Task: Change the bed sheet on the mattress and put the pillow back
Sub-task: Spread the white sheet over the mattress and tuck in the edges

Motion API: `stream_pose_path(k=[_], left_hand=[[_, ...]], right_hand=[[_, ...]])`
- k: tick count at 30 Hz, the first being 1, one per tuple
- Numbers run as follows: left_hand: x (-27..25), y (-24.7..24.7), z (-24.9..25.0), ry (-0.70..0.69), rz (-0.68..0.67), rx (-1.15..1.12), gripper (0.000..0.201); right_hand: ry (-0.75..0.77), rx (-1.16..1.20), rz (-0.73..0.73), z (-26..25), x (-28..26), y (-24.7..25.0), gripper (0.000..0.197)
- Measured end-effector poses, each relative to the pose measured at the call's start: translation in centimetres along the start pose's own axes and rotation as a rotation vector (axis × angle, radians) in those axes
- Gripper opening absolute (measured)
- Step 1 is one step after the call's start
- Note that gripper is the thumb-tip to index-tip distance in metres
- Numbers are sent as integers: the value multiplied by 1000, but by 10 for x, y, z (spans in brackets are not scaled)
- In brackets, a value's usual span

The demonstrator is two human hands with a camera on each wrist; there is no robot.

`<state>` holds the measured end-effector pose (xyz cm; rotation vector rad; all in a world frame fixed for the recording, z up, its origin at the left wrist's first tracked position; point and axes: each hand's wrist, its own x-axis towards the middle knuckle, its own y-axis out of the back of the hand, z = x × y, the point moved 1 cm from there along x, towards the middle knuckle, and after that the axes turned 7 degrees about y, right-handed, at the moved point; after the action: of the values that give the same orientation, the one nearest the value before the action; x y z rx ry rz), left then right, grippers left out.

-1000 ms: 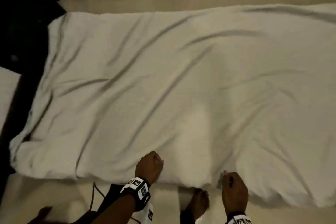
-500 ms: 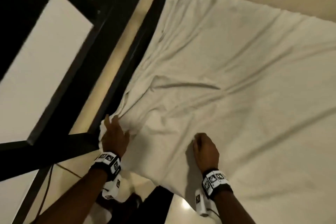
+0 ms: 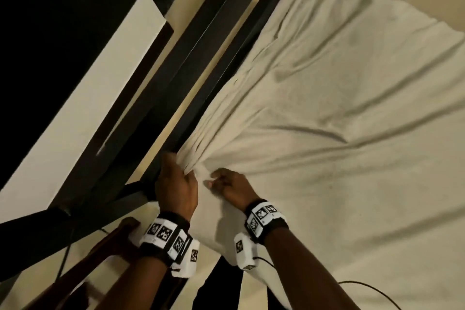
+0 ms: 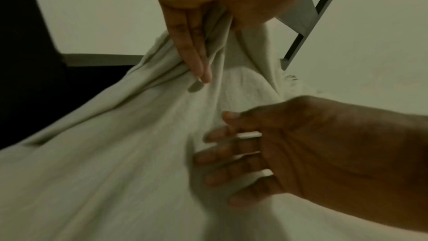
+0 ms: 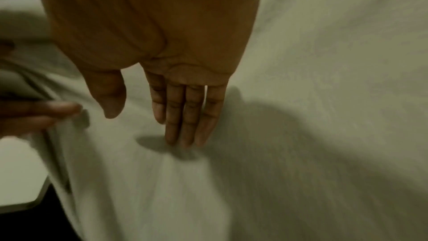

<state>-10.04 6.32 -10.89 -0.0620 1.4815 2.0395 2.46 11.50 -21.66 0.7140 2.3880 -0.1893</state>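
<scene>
Your left hand [image 3: 176,187] grips a bunched corner of the sheet [image 3: 339,133], fingers [image 4: 192,49] curled round the gathered folds. The corner is at the near left of the bed, beside the dark frame [image 3: 201,63]. Creases fan out from the grip across the sheet. Your right hand [image 3: 232,185] sits just beside the left, holding nothing; its fingers [image 5: 187,113] are straight and close together, tips on the sheet.
</scene>
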Motion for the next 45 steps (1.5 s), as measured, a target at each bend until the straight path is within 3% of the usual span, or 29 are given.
stream_pose_path(k=[4,6,9,13,16,20,23,25,26,28,30,31,32,34,36,40,42,45], left_hand=[[-17,0,-25,-88,101,-157,49],[-22,-3,-32,-180,150,-209,51],[-28,-5,-39,-277,122,-209,54],[-36,-9,-60,-296,141,-213,52],[-47,-19,-76,-266,155,-210,44],[-64,-31,-91,-269,97,-241,38],[-77,-36,-86,-284,53,-294,34],[-81,-29,-83,-252,127,-317,37],[-80,-23,-81,-214,178,-310,42],[-75,-10,-84,-105,206,-217,65],[-62,-4,-96,-40,110,-41,100],[-54,-6,-100,-57,36,41,108],[-45,-8,-106,-84,-32,103,104],[-33,-11,-116,-130,-129,206,62],[-27,-3,-118,-80,-116,266,39],[-26,28,-132,216,3,406,35],[-29,41,-142,313,62,433,34],[-29,48,-151,446,137,345,35]], right_hand=[[26,81,-267,-31,9,-38,65],[89,5,-299,-42,13,-52,62],[71,102,-259,-42,13,-60,60],[-56,415,-110,-17,3,-48,74],[-120,649,-63,-4,-12,-25,61],[-132,682,-38,-2,-10,-9,61],[-153,555,-143,-19,1,-23,54],[-149,511,-199,-28,6,-31,30],[-150,506,-190,-29,7,-32,28],[-133,558,-126,-29,3,-32,43],[-88,633,-121,-29,1,-26,53],[-55,698,-140,-28,0,-20,49],[-38,767,-155,-31,-2,-16,41],[-68,873,-153,-34,-7,-13,34],[-95,869,-105,-36,-6,-11,28],[-127,757,34,-31,7,-13,15],[-145,710,96,-27,14,-17,22],[-73,571,62,-37,15,-24,25]])
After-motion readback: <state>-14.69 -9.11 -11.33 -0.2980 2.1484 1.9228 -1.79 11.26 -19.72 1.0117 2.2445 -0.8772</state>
